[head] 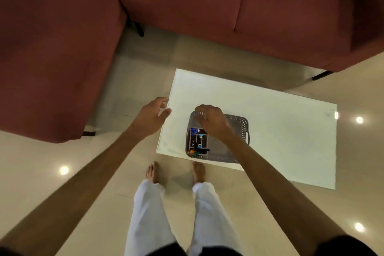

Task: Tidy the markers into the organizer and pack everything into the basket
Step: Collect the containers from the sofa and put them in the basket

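Markers [197,141]: standing in the organizer [198,141] — it sits in the near left corner of the gray basket [239,122] on my white table [270,131].
Right hand [214,121]: over the basket's far rim, fingers curled — I can't tell if it grips.
Left hand [152,115]: loose, at the table's left edge.

Organizer [199,141] with markers [194,130] inside basket [239,119]; hands above table [280,131].

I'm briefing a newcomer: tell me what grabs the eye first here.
A grey perforated basket sits near the white table's front left corner, with the marker-filled organizer inside at its left end. The right hand hovers over the basket; the left hand hangs at the table's left edge. A maroon sofa fills the background.
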A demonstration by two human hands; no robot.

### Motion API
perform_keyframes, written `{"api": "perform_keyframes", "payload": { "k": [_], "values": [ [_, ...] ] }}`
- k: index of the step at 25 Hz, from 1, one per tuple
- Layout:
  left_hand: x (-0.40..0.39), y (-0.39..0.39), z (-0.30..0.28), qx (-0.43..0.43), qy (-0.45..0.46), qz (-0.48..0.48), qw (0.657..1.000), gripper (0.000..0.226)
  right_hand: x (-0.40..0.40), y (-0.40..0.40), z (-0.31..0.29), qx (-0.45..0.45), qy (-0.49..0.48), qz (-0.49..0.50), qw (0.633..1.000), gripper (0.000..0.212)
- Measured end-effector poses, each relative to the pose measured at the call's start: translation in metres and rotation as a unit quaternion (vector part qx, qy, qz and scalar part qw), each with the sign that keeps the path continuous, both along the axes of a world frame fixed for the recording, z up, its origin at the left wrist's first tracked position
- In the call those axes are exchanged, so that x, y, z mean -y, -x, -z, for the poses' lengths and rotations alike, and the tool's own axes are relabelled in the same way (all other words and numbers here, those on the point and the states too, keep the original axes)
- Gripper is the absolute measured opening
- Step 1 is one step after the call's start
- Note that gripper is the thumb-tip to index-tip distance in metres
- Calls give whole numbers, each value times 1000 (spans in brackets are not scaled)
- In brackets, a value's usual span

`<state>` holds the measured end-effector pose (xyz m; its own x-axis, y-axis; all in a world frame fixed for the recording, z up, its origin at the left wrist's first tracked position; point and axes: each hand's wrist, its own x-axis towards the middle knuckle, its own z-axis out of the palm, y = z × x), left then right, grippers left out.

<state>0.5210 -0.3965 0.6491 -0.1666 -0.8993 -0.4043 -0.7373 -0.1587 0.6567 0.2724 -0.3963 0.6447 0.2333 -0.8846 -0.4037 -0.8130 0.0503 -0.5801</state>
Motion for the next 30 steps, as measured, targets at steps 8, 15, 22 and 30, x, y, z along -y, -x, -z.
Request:
{"api": "perform_keyframes", "payload": {
  "k": [8, 15, 22, 30],
  "values": [
    [0, -133, -128, 6, 94, 63, 994, 54, -8, -92, -112, 47, 138, 43, 988, 24],
    [-32, -300, -160, -2, 97, 33, 995, 46, -39, -228, -129, 109, 130, 124, 978, 20],
    [-10, -369, -150, -51, 98, -26, 994, 37, -11, -315, -146, 119, 89, 41, 988, 27],
    [99, -351, -135, -65, 130, -90, 985, 25, 89, -339, -130, 110, 79, 77, 988, 30]
  ]
}}
